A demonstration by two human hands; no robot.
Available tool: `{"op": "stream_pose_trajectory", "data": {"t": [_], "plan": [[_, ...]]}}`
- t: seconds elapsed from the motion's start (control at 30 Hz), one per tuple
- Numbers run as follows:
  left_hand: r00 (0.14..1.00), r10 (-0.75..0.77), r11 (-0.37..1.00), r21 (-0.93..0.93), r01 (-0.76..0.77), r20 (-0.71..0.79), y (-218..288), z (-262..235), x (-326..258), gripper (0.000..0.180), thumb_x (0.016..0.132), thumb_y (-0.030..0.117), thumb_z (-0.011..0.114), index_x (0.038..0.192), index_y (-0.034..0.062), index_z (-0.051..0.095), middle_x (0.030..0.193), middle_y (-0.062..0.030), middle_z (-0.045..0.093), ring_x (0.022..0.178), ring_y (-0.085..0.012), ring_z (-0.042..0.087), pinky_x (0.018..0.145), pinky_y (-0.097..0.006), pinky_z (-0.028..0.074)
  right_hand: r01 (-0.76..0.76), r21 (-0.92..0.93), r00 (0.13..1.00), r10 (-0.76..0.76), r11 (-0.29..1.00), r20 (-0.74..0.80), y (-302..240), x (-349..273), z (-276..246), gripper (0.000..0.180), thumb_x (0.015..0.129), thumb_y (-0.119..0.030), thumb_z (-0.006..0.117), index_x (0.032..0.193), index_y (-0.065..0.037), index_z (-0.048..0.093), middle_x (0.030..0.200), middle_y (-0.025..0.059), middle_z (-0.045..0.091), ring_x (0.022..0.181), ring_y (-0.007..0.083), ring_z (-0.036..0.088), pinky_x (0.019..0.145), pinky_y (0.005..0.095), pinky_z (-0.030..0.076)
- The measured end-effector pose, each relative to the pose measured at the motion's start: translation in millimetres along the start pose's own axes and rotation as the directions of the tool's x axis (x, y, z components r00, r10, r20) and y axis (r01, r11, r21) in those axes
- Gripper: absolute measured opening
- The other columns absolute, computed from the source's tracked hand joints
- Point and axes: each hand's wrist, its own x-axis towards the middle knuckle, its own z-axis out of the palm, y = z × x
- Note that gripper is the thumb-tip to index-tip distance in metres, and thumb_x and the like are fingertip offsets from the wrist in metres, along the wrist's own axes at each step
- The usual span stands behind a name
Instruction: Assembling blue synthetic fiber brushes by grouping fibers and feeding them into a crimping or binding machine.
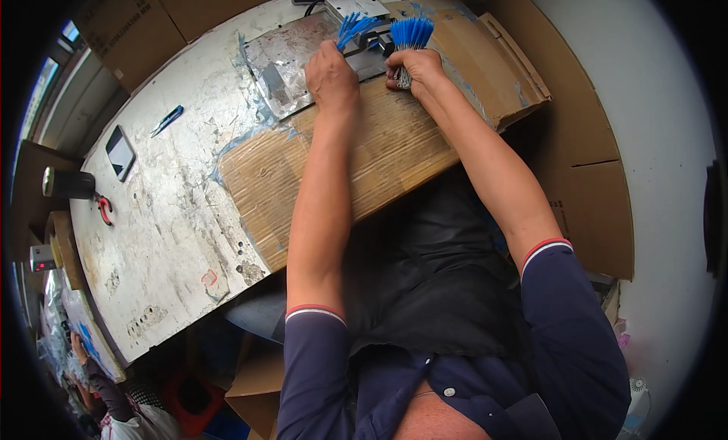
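Both hands work near the far edge of the desk (171,178), the left hand (332,78) and the right hand (413,65) side by side with a narrow gap between them. Right-hand fingers close firmly round a thick bundle of blue-tipped strands (412,33), whose blue ends fan upward above the fist while pale, thin lengths show below it. On the left, the fingers are folded in, the back of the hand turned up, and a smaller, looser bunch of blue strands (355,29) sticks out past the fingertips, slanting toward the right; the thumb's grip on it is hidden. Between the two bunches sits a small black fixture (370,40) on a scuffed metal plate (284,80), which lies toward the desk's far edge. Flattened cardboard (265,186) covers the desk along its near edge, beneath the forearms, and a folded cardboard piece (485,68) lies at the right end. Toward the desk's left edge, well apart from the hands, lie a blue-handled cutter (167,122), a phone (120,153) and red-handled pliers (104,210), with a dark cylinder (68,184) beside the pliers. Beyond the near left corner, another person's arm (102,383) shows.
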Motion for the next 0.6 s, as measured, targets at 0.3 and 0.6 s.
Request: {"op": "stream_pose_trajectory", "data": {"t": [0.3, 0.6], "plan": [[0.981, 0.047, 0.999, 0.003, -0.049, 0.188, 3, -2, -2, 0.008, 0.093, 0.011, 0.058, 0.098, 0.0051, 0.061, 0.083, -0.018, 0.068, 0.082, -0.0377, 0.065, 0.073, -0.051, 0.048, 0.018, -0.079, 0.971, 0.001, 0.997, 0.238, -1, -6, -28, 0.01, 0.076, 0.006, 0.078, 0.077, 0.008, 0.068, 0.071, 0.0166, 0.067, 0.057, 0.0226, 0.065, 0.047, 0.0356, 0.055], [0.978, 0.124, 0.991, -0.065, -0.114, 0.165, 3, -3, -1, 0.016, 0.09, 0.005, 0.054, 0.104, 0.0029, 0.063, 0.09, -0.0199, 0.068, 0.088, -0.0375, 0.066, 0.079, -0.048, 0.051, 0.091, -0.244, 0.935, 0.001, 0.965, 0.354, -5, 0, -40, 0.014, 0.075, -0.001, 0.081, 0.08, 0.002, 0.068, 0.071, 0.0112, 0.068, 0.06, 0.0192, 0.067, 0.048, 0.03, 0.05]]}}
